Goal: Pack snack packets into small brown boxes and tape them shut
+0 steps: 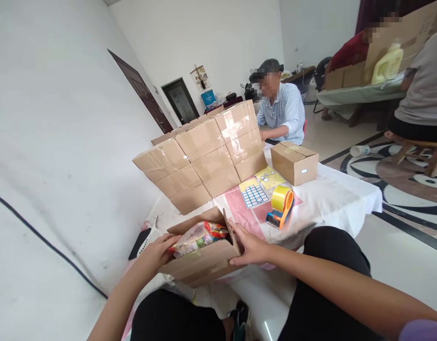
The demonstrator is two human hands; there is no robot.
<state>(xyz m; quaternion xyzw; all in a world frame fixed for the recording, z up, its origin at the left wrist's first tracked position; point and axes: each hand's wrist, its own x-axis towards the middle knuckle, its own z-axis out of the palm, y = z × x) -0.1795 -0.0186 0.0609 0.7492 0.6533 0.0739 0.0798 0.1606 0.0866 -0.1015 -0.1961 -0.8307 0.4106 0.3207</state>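
An open cardboard box [204, 263] sits at the near edge of the table, above my lap. Colourful plastic packets [199, 235] stick out of its top. My left hand [157, 252] grips the box's left side, fingers on the packets' edge. My right hand [249, 246] holds the box's right side by a raised flap [232, 230]. A yellow tape roll in an orange and blue dispenser [281, 205] lies just beyond my right hand.
Several taped cardboard boxes [204, 156] are stacked at the back of the table; one sealed box [294, 162] stands apart at right. Label sheets [254, 192] lie on the white cloth [332, 199]. A person in a light blue shirt [282, 113] sits opposite. Other people sit at a far table [356, 92].
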